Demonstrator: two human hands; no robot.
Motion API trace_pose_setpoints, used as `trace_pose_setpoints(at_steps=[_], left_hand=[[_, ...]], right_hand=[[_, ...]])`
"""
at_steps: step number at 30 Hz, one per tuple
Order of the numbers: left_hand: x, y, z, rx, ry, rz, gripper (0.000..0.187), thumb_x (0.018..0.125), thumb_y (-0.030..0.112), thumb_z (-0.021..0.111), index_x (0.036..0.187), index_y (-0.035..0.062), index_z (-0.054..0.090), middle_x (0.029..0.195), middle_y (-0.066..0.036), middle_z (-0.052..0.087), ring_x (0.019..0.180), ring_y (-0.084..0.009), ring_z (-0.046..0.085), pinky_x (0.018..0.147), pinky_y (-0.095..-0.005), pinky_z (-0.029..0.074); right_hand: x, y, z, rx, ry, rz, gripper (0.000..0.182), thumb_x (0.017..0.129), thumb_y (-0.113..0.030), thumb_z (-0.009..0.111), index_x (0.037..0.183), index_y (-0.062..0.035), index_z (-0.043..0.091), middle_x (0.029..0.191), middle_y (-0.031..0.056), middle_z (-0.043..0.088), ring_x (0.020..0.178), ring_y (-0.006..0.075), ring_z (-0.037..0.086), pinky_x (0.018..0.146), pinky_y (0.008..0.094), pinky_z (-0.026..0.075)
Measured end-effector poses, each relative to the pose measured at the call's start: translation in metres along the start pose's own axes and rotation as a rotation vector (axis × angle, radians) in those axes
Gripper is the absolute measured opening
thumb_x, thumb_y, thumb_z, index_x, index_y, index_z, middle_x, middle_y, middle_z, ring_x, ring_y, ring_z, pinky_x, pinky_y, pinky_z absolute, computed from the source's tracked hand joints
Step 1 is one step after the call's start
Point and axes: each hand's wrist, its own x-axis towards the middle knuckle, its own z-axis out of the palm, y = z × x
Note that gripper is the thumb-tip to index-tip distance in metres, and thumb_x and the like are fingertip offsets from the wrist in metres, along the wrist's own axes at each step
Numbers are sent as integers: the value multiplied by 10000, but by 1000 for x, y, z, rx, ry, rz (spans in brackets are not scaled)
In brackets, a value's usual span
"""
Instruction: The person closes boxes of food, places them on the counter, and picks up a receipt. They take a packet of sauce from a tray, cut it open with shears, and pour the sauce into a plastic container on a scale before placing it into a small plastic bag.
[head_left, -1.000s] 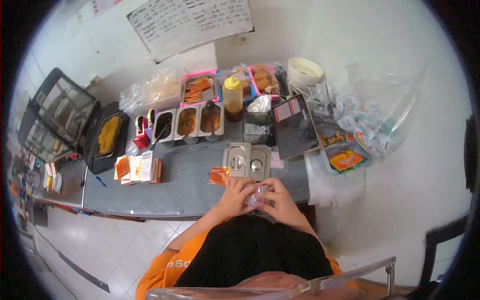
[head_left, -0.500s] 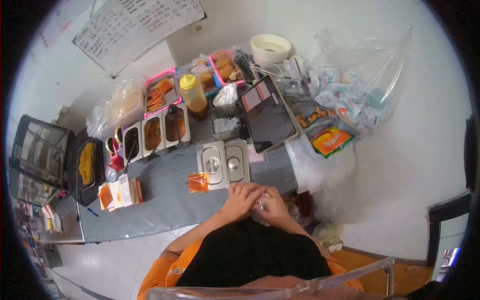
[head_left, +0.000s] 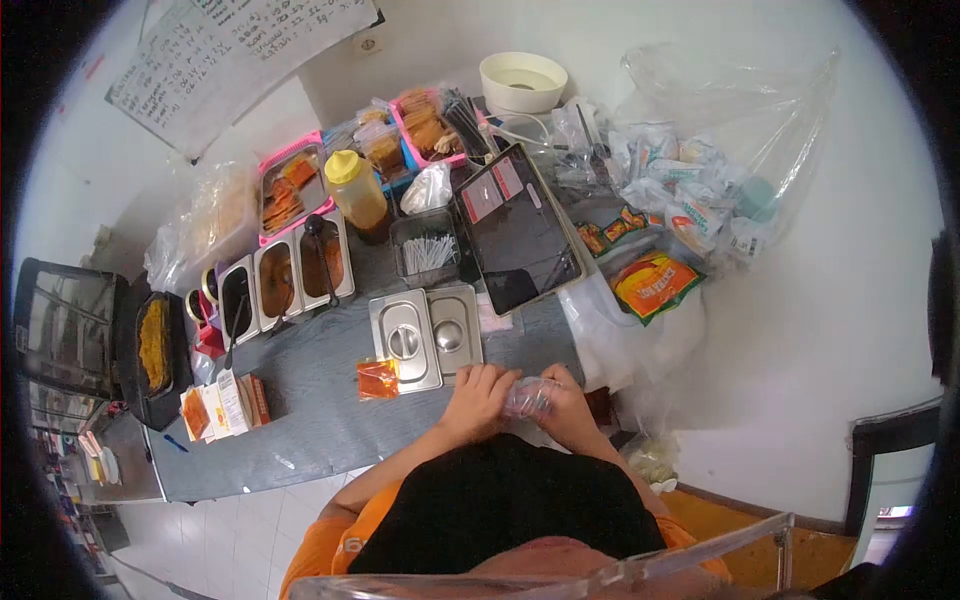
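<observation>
At the table's front edge, my left hand (head_left: 476, 402) and my right hand (head_left: 573, 412) are closed around a crumpled clear plastic bag (head_left: 530, 398), one at each side. Its contents are too small to make out. Just beyond my left hand lie two steel pan lids with round recessed knobs, a left lid (head_left: 408, 348) and a right lid (head_left: 462, 350). A small packet of orange sauce (head_left: 377, 380) overlaps the left lid's near corner.
Steel sauce pans (head_left: 322, 262) with ladles stand behind, beside a yellow-capped squeeze bottle (head_left: 357, 195). A tablet (head_left: 525, 235) leans at the back right, near an orange-and-green pouch (head_left: 655, 283). Small boxes (head_left: 232, 405) sit at the left, by a black tray (head_left: 150, 350).
My hands have drawn slightly apart, and more of the clear plastic bag shows between them. The camera view has turned, shifting the table's things leftward.
</observation>
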Motion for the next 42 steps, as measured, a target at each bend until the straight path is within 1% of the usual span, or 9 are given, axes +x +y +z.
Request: trace_pose_setpoints(at_steps=[4, 7, 16, 22, 28, 30, 36, 40, 42], left_hand=[[-3, -4, 4, -8, -14, 8, 680, 564, 198, 736, 1175, 69, 465, 1037, -110, 466, 968, -293, 460, 833, -437, 332], [-5, -7, 12, -8, 10, 11, 705, 558, 204, 743, 1186, 70, 452, 1061, -118, 456, 988, -300, 451, 845, -442, 328], [7, -10, 18, -37, -13, -71, 713, 563, 221, 752, 1175, 39, 433, 1100, -138, 453, 1010, -322, 447, 845, -445, 334], [16, -2, 28, -70, -18, -49, 714, 558, 210, 755, 1159, 21, 419, 1107, -160, 448, 1012, -342, 442, 841, -446, 339], [23, 2, 43, -136, -3, -105, 742, 551, 181, 757, 1161, -9, 380, 1117, -182, 434, 1030, -358, 430, 843, -453, 338], [25, 5, 45, -111, -16, -114, 751, 548, 184, 764, 1156, -17, 373, 1118, -187, 431, 1032, -363, 427, 841, -455, 341], [33, 20, 47, -125, 120, -111, 753, 582, 214, 759, 1173, -21, 356, 1123, -200, 431, 1028, -381, 437, 825, -454, 365], [34, 27, 44, -191, 21, -136, 692, 619, 194, 730, 1168, -7, 361, 1122, -193, 427, 1032, -379, 439, 839, -450, 367], [35, 27, 49, -195, 16, -149, 670, 630, 185, 719, 1165, -7, 364, 1117, -193, 428, 1029, -380, 440, 841, -448, 366]], right_hand=[[11, 3, 6, 63, -48, 44, 255, 685, -144, 705, 904, -42, 625, 950, 133, 491, 880, 297, 509, 771, 365, 430], [12, 18, 16, 24, -27, -185, 241, 686, -148, 707, 883, -36, 625, 963, 130, 489, 906, 297, 500, 780, 379, 422], [7, 34, 3, 265, 62, 67, 167, 697, -111, 673, 852, -55, 644, 1041, 133, 520, 994, 303, 501, 870, 387, 386], [-3, 35, -14, 130, 85, 91, 149, 718, -128, 666, 826, -38, 617, 1018, 130, 528, 978, 290, 509, 860, 363, 396], [-10, 38, -26, 189, 327, 179, 90, 782, -70, 594, 837, -3, 570, 998, 143, 520, 927, 296, 516, 816, 361, 415], [-14, 48, -28, -39, 292, 140, 99, 788, -88, 600, 814, -3, 556, 999, 137, 519, 965, 314, 494, 851, 379, 391], [-18, 26, -49, -85, 382, -5, 76, 780, -23, 554, 849, 8, 539, 1017, 152, 534, 930, 314, 511, 853, 357, 398], [-19, 22, -58, -95, 515, -26, 81, 791, -19, 544, 867, 0, 522, 958, 140, 571, 911, 261, 535, 847, 347, 407], [-19, 28, -60, 445, 659, 98, 72, 822, -28, 543, 877, -4, 503, 872, 96, 585, 850, 176, 557, 773, 305, 443]])
